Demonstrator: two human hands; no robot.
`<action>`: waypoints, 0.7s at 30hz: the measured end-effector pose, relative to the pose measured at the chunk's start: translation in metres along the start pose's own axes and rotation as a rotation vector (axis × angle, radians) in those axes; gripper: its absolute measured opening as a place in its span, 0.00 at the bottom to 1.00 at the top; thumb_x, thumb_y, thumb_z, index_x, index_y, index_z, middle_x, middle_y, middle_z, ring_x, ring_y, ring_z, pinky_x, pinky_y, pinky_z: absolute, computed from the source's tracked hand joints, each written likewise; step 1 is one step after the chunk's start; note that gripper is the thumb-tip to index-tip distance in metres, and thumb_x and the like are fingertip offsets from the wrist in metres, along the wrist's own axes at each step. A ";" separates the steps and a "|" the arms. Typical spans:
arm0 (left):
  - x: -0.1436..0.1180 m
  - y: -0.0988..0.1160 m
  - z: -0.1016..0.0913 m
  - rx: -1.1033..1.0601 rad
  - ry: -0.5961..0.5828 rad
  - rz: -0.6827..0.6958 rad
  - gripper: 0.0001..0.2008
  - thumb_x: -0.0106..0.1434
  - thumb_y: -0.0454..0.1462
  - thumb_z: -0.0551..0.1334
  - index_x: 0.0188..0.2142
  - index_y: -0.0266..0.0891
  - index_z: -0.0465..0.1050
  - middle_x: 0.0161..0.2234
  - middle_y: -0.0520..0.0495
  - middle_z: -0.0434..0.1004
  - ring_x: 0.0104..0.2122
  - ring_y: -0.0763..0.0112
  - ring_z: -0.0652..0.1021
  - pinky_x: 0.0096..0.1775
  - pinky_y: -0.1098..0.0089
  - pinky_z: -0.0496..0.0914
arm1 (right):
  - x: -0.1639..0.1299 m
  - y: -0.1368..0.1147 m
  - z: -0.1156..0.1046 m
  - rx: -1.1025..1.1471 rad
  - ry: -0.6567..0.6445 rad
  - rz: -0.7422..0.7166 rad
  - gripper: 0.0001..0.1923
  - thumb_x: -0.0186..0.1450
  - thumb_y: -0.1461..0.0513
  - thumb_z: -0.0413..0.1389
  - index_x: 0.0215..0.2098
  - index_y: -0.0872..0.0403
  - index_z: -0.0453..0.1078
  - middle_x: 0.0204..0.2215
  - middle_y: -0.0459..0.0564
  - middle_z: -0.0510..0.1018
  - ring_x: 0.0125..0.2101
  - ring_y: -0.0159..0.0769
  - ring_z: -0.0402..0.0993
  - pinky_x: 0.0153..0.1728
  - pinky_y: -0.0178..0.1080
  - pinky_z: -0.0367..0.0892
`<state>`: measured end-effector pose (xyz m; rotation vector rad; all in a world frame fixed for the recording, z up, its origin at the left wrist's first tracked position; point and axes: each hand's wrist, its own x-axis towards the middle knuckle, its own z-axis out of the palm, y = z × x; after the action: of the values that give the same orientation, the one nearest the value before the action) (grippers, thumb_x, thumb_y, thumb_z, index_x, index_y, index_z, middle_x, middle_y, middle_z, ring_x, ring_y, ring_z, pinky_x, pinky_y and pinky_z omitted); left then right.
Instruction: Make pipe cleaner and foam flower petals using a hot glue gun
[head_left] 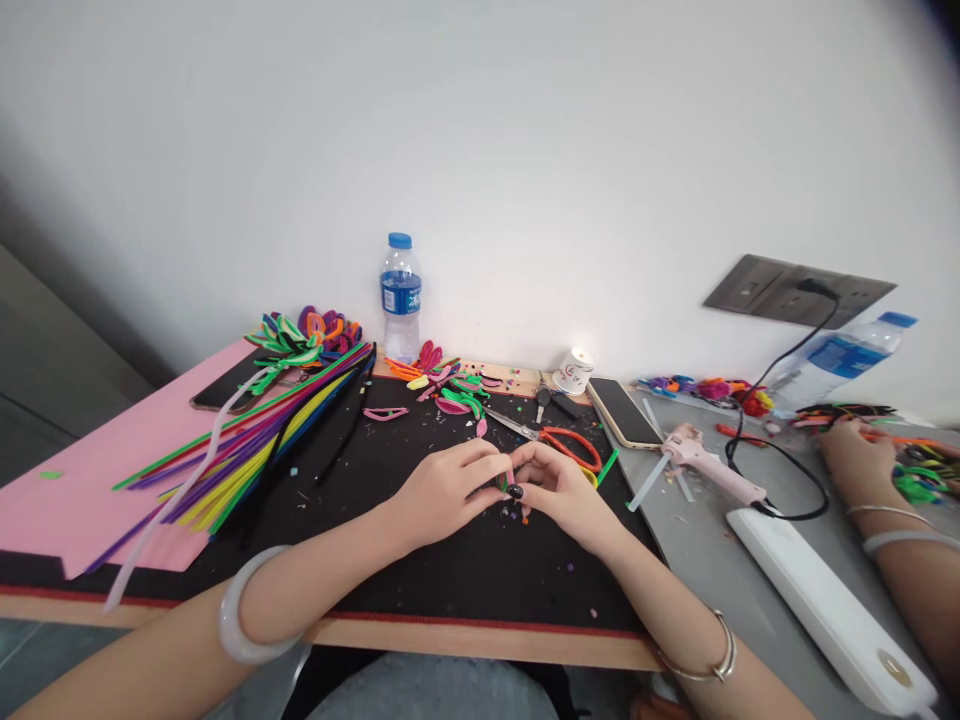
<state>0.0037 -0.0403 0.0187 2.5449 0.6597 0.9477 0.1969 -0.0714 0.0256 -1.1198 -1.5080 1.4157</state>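
Between your two hands, at the middle of the black mat (420,590), sits the piece you are working: a small green bit of pipe cleaner (504,486), pinched where your fingertips meet. Your left hand (444,492) comes in from the left with its fingers curled over and closed on the piece's left end; your right hand (559,490) meets it from the right, thumb and forefinger nipped on the other end. So the bit lies straight ahead of both hands, neither nearer than the other, and its long axis cannot be told, since your fingers cover most of it. Both hands hover just above the mat, over a scatter of tiny coloured offcuts.

Just beyond your right hand lie the orange-handled scissors (559,440), blades pointing left and away from you, handles toward your right knuckles; that hand is plainly the nearer one to them. A bundle of long pipe cleaners (255,450) fans out well to your left, running from near you up toward the wall, across the pink sheet (67,490). Bent petal shapes (450,385) lie near the wall, behind the scissors.

As for writing: the water bottle (400,298) has a blue label with white characters too small to read, and the small white cup (574,371) carries a red mark that cannot be read either. A phone (622,412) lies face-up beside the pink glue gun (705,462), whose cord runs to the wall socket (795,291). Another person's hand (851,455) works at the far right, apart from yours.
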 end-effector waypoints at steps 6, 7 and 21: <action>0.000 0.000 0.000 0.014 -0.021 -0.018 0.05 0.62 0.34 0.57 0.39 0.40 0.66 0.38 0.48 0.71 0.37 0.71 0.72 0.41 0.72 0.68 | 0.000 -0.002 0.001 -0.050 0.013 0.013 0.12 0.55 0.59 0.61 0.35 0.55 0.66 0.28 0.44 0.71 0.25 0.28 0.66 0.26 0.32 0.65; 0.001 0.000 0.000 0.013 -0.023 -0.022 0.05 0.62 0.34 0.57 0.39 0.40 0.66 0.38 0.48 0.71 0.37 0.71 0.72 0.41 0.72 0.68 | 0.000 -0.003 0.001 -0.062 0.015 0.019 0.12 0.55 0.59 0.61 0.34 0.55 0.67 0.28 0.44 0.71 0.25 0.28 0.66 0.26 0.32 0.65; 0.000 -0.001 0.001 0.003 0.022 -0.037 0.05 0.61 0.33 0.57 0.38 0.40 0.66 0.37 0.48 0.71 0.37 0.71 0.73 0.41 0.71 0.69 | 0.000 0.000 0.001 -0.066 -0.007 0.063 0.14 0.57 0.58 0.59 0.38 0.58 0.72 0.27 0.48 0.74 0.25 0.30 0.67 0.26 0.34 0.65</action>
<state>0.0045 -0.0395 0.0177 2.5193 0.7118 0.9641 0.1962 -0.0716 0.0260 -1.2135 -1.5469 1.4228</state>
